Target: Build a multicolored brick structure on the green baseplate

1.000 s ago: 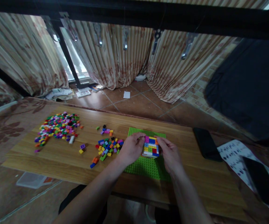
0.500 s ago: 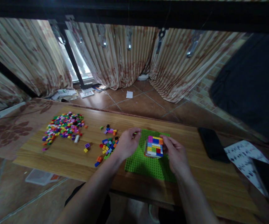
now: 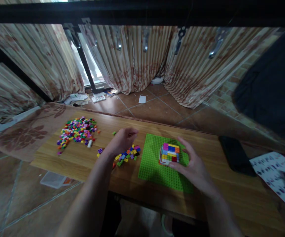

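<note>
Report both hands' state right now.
Left hand: partly curled; whether it holds anything cannot be told.
Right hand: open around the multicoloured, box-shaped plastic-brick block; firm grip cannot be told.

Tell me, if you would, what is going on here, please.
A person is working with colourful toy bricks. Their right grip is spread around the right side of a multicoloured brick block on a green baseplate; whether it presses on the block is unclear. Their left grip is by a small pile of loose bricks; whether it holds one cannot be seen. A larger heap of bricks lies farther left.
</note>
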The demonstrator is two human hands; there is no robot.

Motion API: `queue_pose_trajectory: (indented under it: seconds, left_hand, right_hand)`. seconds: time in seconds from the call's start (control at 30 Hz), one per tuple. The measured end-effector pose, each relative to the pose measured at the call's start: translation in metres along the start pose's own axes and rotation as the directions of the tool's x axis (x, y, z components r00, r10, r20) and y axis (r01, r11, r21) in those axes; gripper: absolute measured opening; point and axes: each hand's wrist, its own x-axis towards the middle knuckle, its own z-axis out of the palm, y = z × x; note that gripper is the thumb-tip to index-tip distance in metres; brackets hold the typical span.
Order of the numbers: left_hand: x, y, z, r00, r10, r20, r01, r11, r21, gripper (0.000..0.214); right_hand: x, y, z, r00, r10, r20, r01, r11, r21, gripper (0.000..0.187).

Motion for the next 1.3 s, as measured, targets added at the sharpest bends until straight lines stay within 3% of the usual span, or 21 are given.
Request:
queue_pose_trajectory:
  seconds: [0.13,0.3,0.5,0.7,0.93,1.03,1.13,1.23,1.3]
  left_hand:
    - [-0.008,-0.013,-0.028,0.990,-0.094,0.102,0.075,0.981,0.179,0.023]
    - [-0.018,-0.020,-0.043,0.970,-0.119,0.212,0.056,0.958,0.280,0.021]
    - [-0.022,-0.020,-0.033,0.959,-0.140,0.246,0.055,0.945,0.323,0.016]
    - [-0.027,-0.012,-0.015,0.981,-0.148,0.126,0.080,0.897,0.435,0.016]
    - [-0.025,-0.010,-0.020,0.980,-0.123,0.157,0.048,0.909,0.414,0.008]
    - [-0.022,-0.008,-0.025,0.984,-0.079,0.159,0.021,0.941,0.339,0.009]
    - [-0.017,-0.004,-0.022,0.988,0.004,0.152,-0.024,0.991,0.130,0.013]
    - [-0.014,0.006,-0.007,0.982,0.095,0.165,-0.069,0.985,-0.156,0.018]
    - [-0.014,0.016,0.010,0.985,0.090,0.149,-0.034,0.938,-0.346,0.019]
  right_hand:
    - [-0.003,0.006,0.004,0.994,-0.028,0.104,0.040,0.992,-0.118,0.095]
    - [-0.001,0.013,0.011,0.997,-0.001,0.077,0.012,0.990,-0.141,0.089]
    - [0.001,0.019,0.011,0.997,-0.041,0.071,0.050,0.992,-0.120,0.086]
    - [0.002,0.022,0.010,0.997,-0.019,0.081,0.030,0.991,-0.133,0.088]
    - [0.002,0.017,0.001,0.996,-0.061,0.071,0.065,0.997,-0.050,0.086]
    - [0.002,0.011,-0.001,0.994,-0.097,-0.045,0.101,0.990,0.100,0.074]
    - [0.001,0.005,0.002,0.972,-0.094,-0.216,0.140,0.968,0.207,0.056]
    - [-0.001,0.000,0.008,0.941,-0.087,-0.328,0.163,0.963,0.214,0.041]
    - [-0.002,-0.002,0.012,0.929,-0.108,-0.353,0.184,0.965,0.188,0.034]
